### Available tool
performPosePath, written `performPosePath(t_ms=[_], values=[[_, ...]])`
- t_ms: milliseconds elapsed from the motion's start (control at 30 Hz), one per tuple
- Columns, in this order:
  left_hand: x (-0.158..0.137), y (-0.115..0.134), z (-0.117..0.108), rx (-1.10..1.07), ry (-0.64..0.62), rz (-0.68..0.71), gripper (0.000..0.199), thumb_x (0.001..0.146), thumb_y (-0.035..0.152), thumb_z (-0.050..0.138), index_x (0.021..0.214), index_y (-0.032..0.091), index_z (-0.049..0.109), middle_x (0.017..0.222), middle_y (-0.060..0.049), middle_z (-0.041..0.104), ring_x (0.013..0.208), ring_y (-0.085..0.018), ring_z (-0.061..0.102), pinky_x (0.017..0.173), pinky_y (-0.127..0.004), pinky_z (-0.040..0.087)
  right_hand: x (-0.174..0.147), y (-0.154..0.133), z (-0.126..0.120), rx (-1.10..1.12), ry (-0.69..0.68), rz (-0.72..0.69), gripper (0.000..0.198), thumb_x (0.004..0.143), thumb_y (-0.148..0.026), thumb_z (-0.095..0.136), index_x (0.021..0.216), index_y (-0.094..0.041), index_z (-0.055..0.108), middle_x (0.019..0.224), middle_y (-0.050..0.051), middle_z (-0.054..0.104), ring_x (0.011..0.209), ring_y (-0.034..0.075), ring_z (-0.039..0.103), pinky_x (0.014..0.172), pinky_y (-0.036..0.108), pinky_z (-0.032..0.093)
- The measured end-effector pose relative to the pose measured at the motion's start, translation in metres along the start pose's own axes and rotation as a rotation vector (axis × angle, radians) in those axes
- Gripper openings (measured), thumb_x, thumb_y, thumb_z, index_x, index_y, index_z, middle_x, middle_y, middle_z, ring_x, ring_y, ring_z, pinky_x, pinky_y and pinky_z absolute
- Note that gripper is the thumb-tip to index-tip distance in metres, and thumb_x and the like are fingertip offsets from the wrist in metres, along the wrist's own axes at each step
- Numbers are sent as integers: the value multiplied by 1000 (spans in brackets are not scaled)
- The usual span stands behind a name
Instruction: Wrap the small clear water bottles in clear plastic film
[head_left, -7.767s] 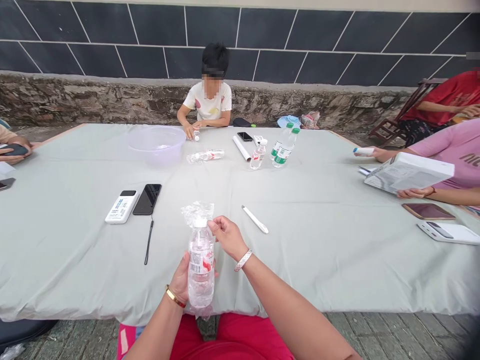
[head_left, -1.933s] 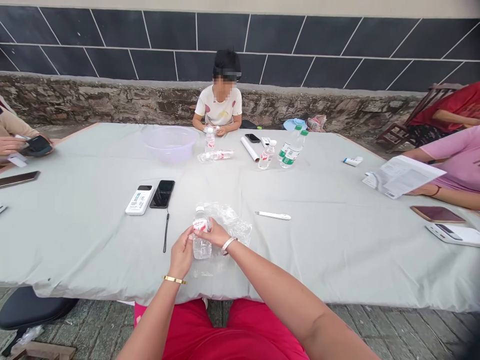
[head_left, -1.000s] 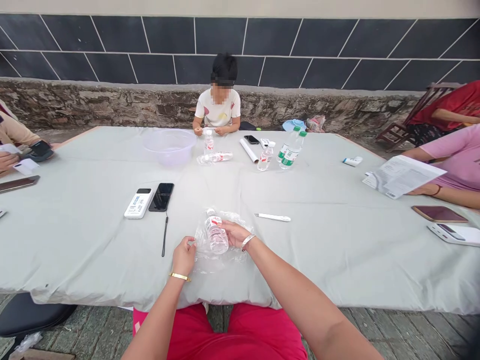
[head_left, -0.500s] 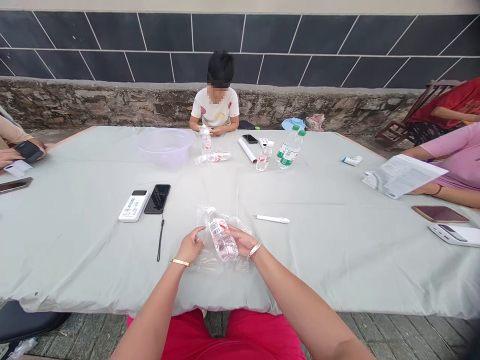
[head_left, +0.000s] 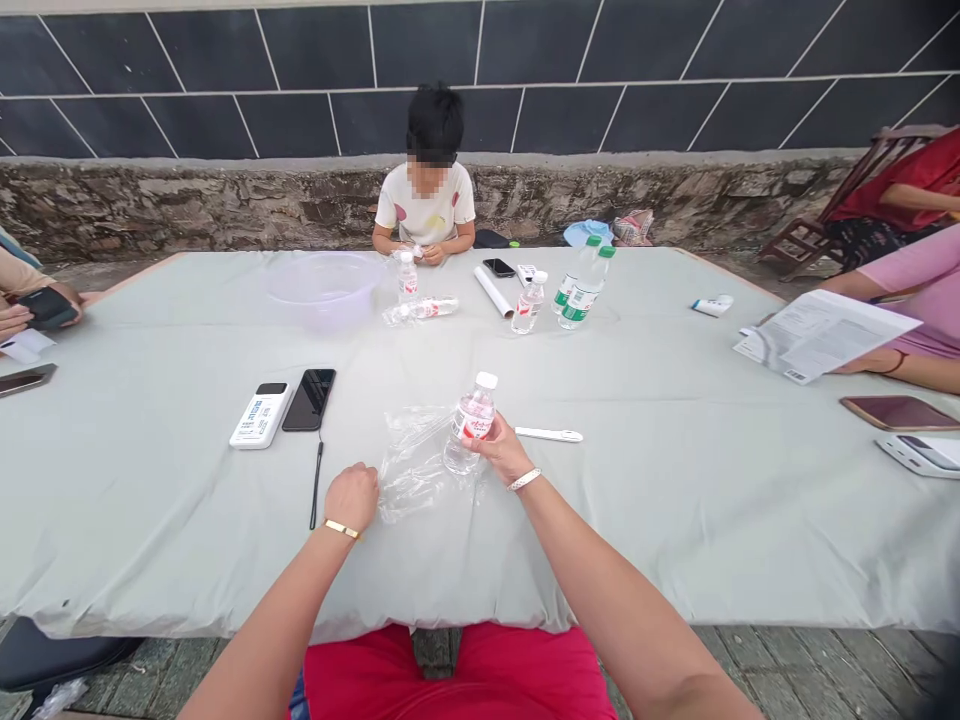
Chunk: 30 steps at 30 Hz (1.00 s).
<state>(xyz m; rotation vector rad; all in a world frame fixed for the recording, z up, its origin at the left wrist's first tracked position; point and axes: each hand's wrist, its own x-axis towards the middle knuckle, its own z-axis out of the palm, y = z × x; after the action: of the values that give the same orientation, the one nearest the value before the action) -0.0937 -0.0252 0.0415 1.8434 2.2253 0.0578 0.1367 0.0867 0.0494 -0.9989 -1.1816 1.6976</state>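
My right hand (head_left: 501, 449) is wrapped round a small clear water bottle (head_left: 470, 425) with a white cap and a red-and-white label. The bottle leans slightly and its base is at the crumpled clear plastic bag (head_left: 411, 465). Just left of the bag my left hand (head_left: 354, 497) is closed, knuckles up, at the edge of the film, which seems pinched in its hidden fingertips. A white utility knife (head_left: 550, 435) lies right of my right hand. A black phone (head_left: 309, 400) with a wrist strap (head_left: 316, 485) and a white power bank (head_left: 259, 416) lie beyond my left hand.
On the cloth-covered table (head_left: 660, 500) stand a purple basin (head_left: 324, 262), a small bottle (head_left: 528, 303) and green-capped bottles (head_left: 581, 290). A person (head_left: 427, 200) sits opposite. At right a person's hands hold papers (head_left: 825, 335); another person sits at left.
The bottle has come out of the plastic bag and turned more upright in my right hand, moving right and away. My left hand has closed and drawn left and nearer to me.
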Motion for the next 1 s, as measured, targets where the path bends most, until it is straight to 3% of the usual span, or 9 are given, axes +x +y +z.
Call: performPosePath(t_ms=[67, 167, 267, 400, 500, 600, 700, 833, 1000], values=[[0, 2, -7, -2, 113, 79, 21, 79, 14, 42, 73, 16, 63, 101, -15, 59, 97, -27, 54, 81, -39, 42, 1, -4, -4, 7, -29, 48, 61, 53, -27, 80, 106, -24, 51, 99, 2, 62, 94, 20, 60, 77, 34, 50], [6, 13, -13, -75, 234, 310, 31, 77, 25, 54, 106, 19, 58, 136, -11, 40, 124, -29, 35, 95, -39, 36, 0, -7, -8, 64, -115, 149, 57, 58, -29, 77, 108, -26, 49, 100, 2, 61, 96, 22, 62, 77, 39, 52], [25, 25, -11, -50, 79, 349, 68, 69, 25, 66, 131, 26, 38, 137, -10, 41, 126, -30, 34, 92, -39, 38, -2, -8, -11, 156, -180, 217, 58, 59, -25, 77, 110, -27, 48, 98, 2, 60, 100, 25, 61, 78, 42, 52], [50, 20, -11, 150, -115, 295, 22, 79, 19, 51, 98, 20, 62, 93, -11, 64, 94, -26, 57, 83, -40, 39, -2, -9, -21, 249, -247, 265, 60, 60, -20, 76, 111, -27, 47, 95, 1, 60, 98, 25, 62, 78, 46, 53], [50, 7, -20, 192, -101, 316, 22, 82, 14, 42, 78, 15, 63, 91, -14, 63, 97, -29, 55, 79, -40, 40, 1, -6, -32, 294, -244, 232, 53, 63, -26, 75, 108, -25, 48, 93, 3, 62, 91, 23, 63, 73, 42, 54], [36, 2, -29, 249, -156, 349, 21, 80, 10, 40, 79, 15, 61, 103, -15, 61, 104, -29, 53, 78, -38, 40, 9, 1, -37, 311, -130, 124, 50, 63, -32, 74, 106, -25, 48, 94, 3, 62, 88, 21, 63, 73, 38, 53], [18, 7, -32, 300, -276, 359, 22, 81, 12, 38, 80, 16, 59, 83, -11, 65, 81, -24, 61, 69, -33, 41, 22, 8, -35, 189, 99, -73, 59, 56, -29, 78, 107, -25, 48, 98, 2, 62, 93, 21, 61, 81, 38, 50], [3, 19, -34, 261, -336, 265, 20, 80, 14, 40, 95, 17, 53, 78, -8, 66, 71, -22, 62, 58, -28, 37, 39, 13, -29, -175, 321, -327, 71, 53, -27, 77, 117, -23, 46, 111, 5, 59, 100, 21, 57, 90, 40, 45], [-6, 24, -37, 52, -335, 152, 20, 84, 34, 41, 90, 18, 52, 84, -8, 66, 76, -23, 62, 60, -29, 38, 55, 13, -28, -600, 451, -396, 85, 57, -29, 72, 133, -24, 33, 127, 8, 49, 112, 24, 50, 95, 42, 41]])
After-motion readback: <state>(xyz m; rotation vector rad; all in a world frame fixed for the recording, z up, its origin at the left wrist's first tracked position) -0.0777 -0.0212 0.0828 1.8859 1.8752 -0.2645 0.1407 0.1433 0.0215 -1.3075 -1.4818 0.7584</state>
